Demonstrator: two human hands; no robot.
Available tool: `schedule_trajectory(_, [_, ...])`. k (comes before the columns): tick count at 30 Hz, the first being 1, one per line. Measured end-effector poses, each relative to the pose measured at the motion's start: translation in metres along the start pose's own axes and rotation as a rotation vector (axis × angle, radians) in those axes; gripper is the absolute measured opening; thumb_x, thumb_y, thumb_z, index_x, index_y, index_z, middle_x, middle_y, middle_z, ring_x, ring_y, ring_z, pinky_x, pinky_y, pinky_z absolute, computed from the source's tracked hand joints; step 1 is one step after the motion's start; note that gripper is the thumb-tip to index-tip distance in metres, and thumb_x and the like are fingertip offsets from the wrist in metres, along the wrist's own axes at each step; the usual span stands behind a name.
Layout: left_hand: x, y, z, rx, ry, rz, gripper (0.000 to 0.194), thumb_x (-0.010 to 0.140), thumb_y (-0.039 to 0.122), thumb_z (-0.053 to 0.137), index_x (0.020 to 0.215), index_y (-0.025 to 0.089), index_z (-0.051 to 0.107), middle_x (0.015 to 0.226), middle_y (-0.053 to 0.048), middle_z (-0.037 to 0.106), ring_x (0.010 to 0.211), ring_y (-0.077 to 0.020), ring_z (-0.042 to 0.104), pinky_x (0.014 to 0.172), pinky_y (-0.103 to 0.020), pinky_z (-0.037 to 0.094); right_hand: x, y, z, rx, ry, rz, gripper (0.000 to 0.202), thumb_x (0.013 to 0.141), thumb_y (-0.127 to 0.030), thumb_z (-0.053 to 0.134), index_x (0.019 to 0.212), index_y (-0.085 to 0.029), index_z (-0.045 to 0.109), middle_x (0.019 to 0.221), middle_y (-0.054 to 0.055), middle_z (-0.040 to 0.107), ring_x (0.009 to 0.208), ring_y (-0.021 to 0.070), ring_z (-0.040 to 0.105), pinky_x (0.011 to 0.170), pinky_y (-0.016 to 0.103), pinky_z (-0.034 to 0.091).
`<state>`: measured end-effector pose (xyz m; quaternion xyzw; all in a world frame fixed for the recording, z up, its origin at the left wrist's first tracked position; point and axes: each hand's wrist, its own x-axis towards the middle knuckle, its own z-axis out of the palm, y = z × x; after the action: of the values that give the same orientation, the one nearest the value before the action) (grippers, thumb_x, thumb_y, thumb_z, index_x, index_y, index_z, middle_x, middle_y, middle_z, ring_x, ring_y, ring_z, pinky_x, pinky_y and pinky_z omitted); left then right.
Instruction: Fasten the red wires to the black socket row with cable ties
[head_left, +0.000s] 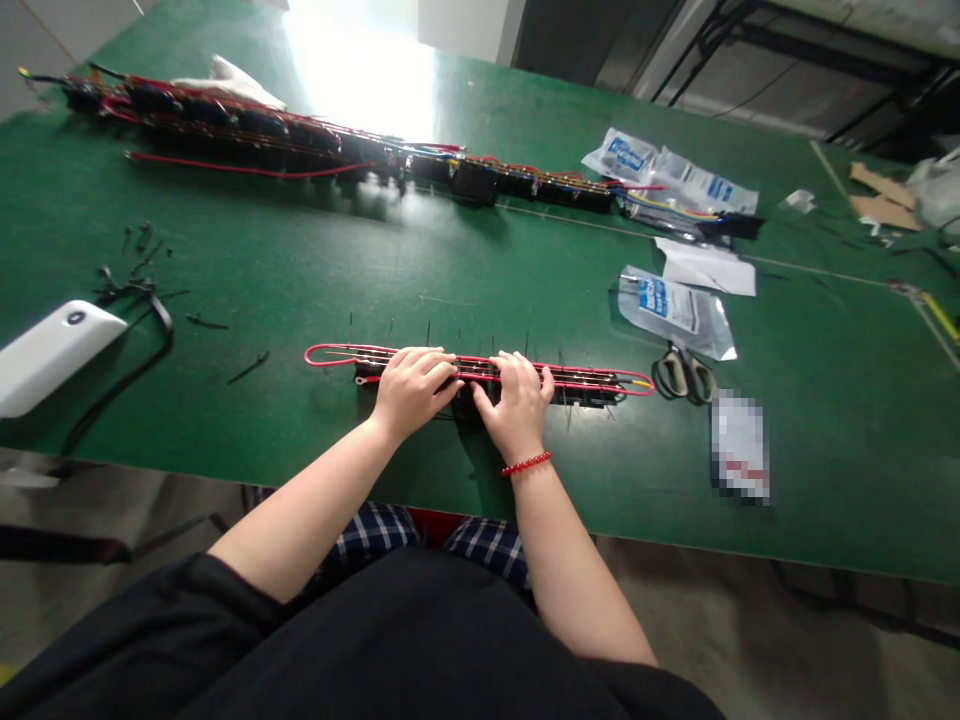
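A long, narrow wiring assembly [480,371] lies across the green table in front of me. Its body is black, with a red cable looped along it and thin dark tie ends sticking out on both sides. My left hand [417,388] grips it left of the middle, fingers curled over the top and thumb on the near side. Just right of the middle, my right hand [517,395], with a red bead bracelet [526,464] at the wrist, grips it the same way. Both palms hide parts of the assembly. Past its right end lie dark-handled scissors [684,375].
Several similar wiring assemblies [300,140] stretch along the far side of the table [390,270]. At left are a white device [56,355] with a black strap and scattered cut tie pieces [142,255]. Plastic bags [679,315], paper [705,267] and a blurred packet [740,445] lie at right.
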<state>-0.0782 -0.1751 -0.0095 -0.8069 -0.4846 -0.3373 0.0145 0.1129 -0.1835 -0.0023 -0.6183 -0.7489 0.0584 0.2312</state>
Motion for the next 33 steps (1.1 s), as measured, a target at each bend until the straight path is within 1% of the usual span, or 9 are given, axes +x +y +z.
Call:
schedule_trajectory(6, [-0.001, -0.001, 0.001, 0.004, 0.002, -0.004, 0.014, 0.095, 0.036, 0.062, 0.093, 0.024, 0.069, 0.11, -0.003, 0.077, 0.112, -0.0249, 0.068, 0.099, -0.043, 0.05, -0.001, 0.001, 0.001, 0.004, 0.022, -0.006, 0.04, 0.095, -0.044, 0.055, 0.127, -0.022, 0.059, 0.139, 0.012, 0.063, 0.139, 0.0268, 0.048, 0.122, 0.052, 0.011])
schedule_trajectory(9, [0.0, 0.001, 0.0, 0.009, -0.007, -0.006, 0.016, 0.096, 0.035, 0.06, 0.099, 0.024, 0.069, 0.114, -0.005, 0.076, 0.113, -0.0249, 0.068, 0.1, -0.042, 0.049, -0.001, 0.002, 0.004, -0.004, 0.032, -0.022, 0.039, 0.095, -0.042, 0.056, 0.128, -0.022, 0.058, 0.139, 0.012, 0.063, 0.138, 0.0274, 0.049, 0.122, 0.053, 0.012])
schedule_trajectory(12, [0.001, 0.004, -0.006, 0.019, -0.064, -0.007, 0.018, 0.097, 0.031, 0.057, 0.108, 0.023, 0.069, 0.122, -0.006, 0.073, 0.116, -0.0238, 0.066, 0.104, -0.042, 0.047, -0.001, 0.005, 0.007, 0.004, 0.054, -0.045, 0.038, 0.094, -0.04, 0.058, 0.128, -0.022, 0.059, 0.138, 0.012, 0.064, 0.137, 0.0285, 0.049, 0.12, 0.056, 0.015])
schedule_trajectory(15, [-0.002, 0.005, -0.016, 0.039, -0.098, -0.025, 0.022, 0.096, 0.026, 0.055, 0.115, 0.024, 0.067, 0.13, -0.007, 0.069, 0.121, -0.0235, 0.063, 0.111, -0.044, 0.043, 0.002, 0.012, 0.007, 0.032, 0.076, -0.079, 0.036, 0.095, -0.039, 0.057, 0.127, -0.023, 0.06, 0.138, 0.012, 0.065, 0.136, 0.0287, 0.052, 0.12, 0.057, 0.018])
schedule_trajectory(20, [-0.017, -0.007, -0.036, 0.105, -0.083, -0.053, 0.024, 0.095, 0.023, 0.057, 0.116, 0.025, 0.067, 0.13, -0.006, 0.069, 0.123, -0.0245, 0.062, 0.113, -0.047, 0.041, 0.008, 0.035, 0.003, 0.079, 0.103, -0.156, 0.032, 0.094, -0.031, 0.057, 0.124, -0.024, 0.066, 0.138, 0.011, 0.063, 0.136, 0.0284, 0.051, 0.119, 0.056, 0.027])
schedule_trajectory(22, [-0.025, -0.015, -0.04, 0.107, -0.087, -0.05, 0.023, 0.094, 0.022, 0.059, 0.115, 0.026, 0.068, 0.129, -0.005, 0.07, 0.122, -0.024, 0.063, 0.112, -0.046, 0.042, 0.01, 0.043, 0.003, 0.09, 0.14, -0.147, 0.03, 0.092, -0.027, 0.057, 0.119, -0.025, 0.07, 0.137, 0.011, 0.062, 0.136, 0.0289, 0.05, 0.119, 0.058, 0.028])
schedule_trajectory(26, [-0.034, -0.025, -0.04, 0.125, -0.034, -0.077, 0.023, 0.092, 0.021, 0.061, 0.114, 0.024, 0.069, 0.126, -0.005, 0.071, 0.12, -0.0247, 0.063, 0.11, -0.046, 0.044, 0.011, 0.047, 0.004, 0.117, 0.217, -0.068, 0.03, 0.089, -0.021, 0.055, 0.111, -0.026, 0.074, 0.128, 0.009, 0.067, 0.129, 0.0282, 0.055, 0.12, 0.06, 0.028])
schedule_trajectory(29, [-0.033, -0.026, -0.037, 0.127, -0.009, -0.063, 0.021, 0.092, 0.02, 0.062, 0.111, 0.024, 0.07, 0.124, -0.006, 0.072, 0.118, -0.025, 0.064, 0.107, -0.046, 0.046, 0.011, 0.043, 0.004, 0.125, 0.214, -0.047, 0.032, 0.085, -0.02, 0.056, 0.111, -0.025, 0.074, 0.126, 0.008, 0.069, 0.129, 0.0285, 0.056, 0.12, 0.061, 0.027])
schedule_trajectory(33, [-0.031, -0.027, -0.035, 0.117, 0.033, -0.046, 0.018, 0.093, 0.017, 0.059, 0.106, 0.024, 0.071, 0.119, -0.005, 0.074, 0.113, -0.0233, 0.066, 0.103, -0.044, 0.048, 0.012, 0.041, 0.003, 0.135, 0.207, -0.046, 0.031, 0.085, -0.02, 0.055, 0.11, -0.024, 0.073, 0.126, 0.008, 0.07, 0.13, 0.0285, 0.057, 0.119, 0.059, 0.029])
